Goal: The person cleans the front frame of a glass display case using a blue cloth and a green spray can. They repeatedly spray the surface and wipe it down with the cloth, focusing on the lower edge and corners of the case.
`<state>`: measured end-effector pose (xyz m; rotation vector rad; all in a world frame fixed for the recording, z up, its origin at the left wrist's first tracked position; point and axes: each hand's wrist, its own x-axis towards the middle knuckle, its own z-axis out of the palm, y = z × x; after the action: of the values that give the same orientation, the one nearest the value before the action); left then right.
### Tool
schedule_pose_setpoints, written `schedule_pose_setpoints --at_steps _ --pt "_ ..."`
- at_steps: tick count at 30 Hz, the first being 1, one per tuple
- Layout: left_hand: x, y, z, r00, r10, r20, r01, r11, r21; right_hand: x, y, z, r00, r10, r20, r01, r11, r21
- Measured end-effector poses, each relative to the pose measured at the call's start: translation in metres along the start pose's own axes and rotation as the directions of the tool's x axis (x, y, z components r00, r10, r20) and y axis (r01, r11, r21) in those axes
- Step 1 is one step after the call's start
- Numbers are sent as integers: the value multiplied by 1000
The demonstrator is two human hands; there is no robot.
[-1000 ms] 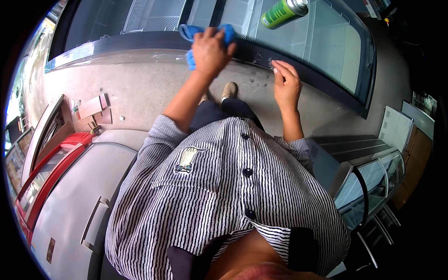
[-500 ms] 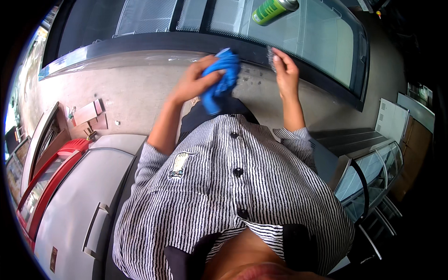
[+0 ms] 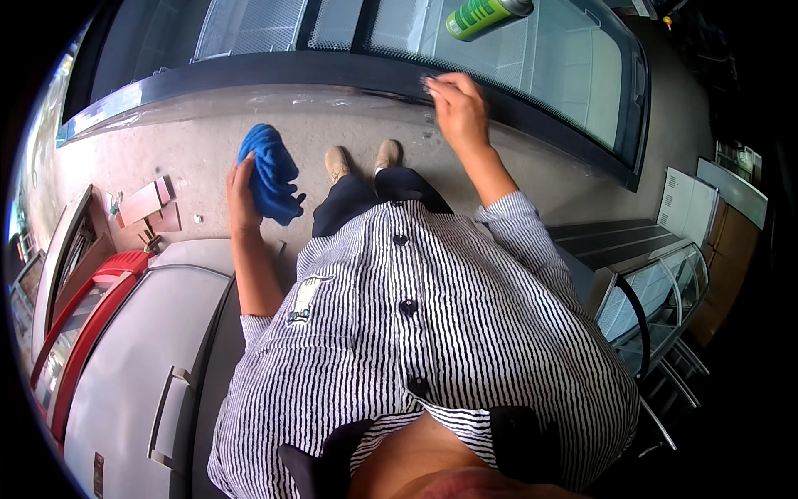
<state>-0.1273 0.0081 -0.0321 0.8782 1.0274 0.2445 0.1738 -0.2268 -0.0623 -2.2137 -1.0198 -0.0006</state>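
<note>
My left hand (image 3: 241,193) is closed round a bunched blue cloth (image 3: 273,173), held out over the floor to the left of my legs. At the dark frame (image 3: 332,73) of a glass-topped display case, my right hand (image 3: 462,110) has its fingers pinched together. Between those fingertips shows a small grey, wiry-looking piece (image 3: 428,81), mostly hidden by the fingers. I cannot tell whether it touches the frame. A green spray can (image 3: 478,18) lies on the glass (image 3: 549,75), beyond my right hand.
The concrete floor (image 3: 199,150) runs between the case and me. A grey-white freezer with a handle (image 3: 166,416) and a red-framed unit (image 3: 75,333) stand on my left. To the right is another glass-fronted case (image 3: 657,291), with panels (image 3: 690,200) leaning behind it.
My left hand has carried the blue cloth away from the case, left and nearer to me. My right hand has shifted left along the frame with the grey piece.
</note>
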Motion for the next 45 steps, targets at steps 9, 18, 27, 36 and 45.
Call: schedule_pose_setpoints --at_steps 9,18,27,36,45 --pt "10 3 50 993 117 8 -117 987 109 9 5 -17 979 99 176 -82 992 -100" --pt "82 39 76 908 407 -98 -306 804 510 29 -2 -5 973 131 189 -114 988 -100" --pt "101 45 85 910 399 -115 -238 728 643 30 -1 1 981 150 122 -138 985 -105" --pt "113 48 77 931 359 -69 -209 679 704 46 -11 9 993 58 106 -51 996 -67" --pt "107 52 84 940 332 -77 -194 709 678 46 -14 4 993 69 100 -65 997 -42"
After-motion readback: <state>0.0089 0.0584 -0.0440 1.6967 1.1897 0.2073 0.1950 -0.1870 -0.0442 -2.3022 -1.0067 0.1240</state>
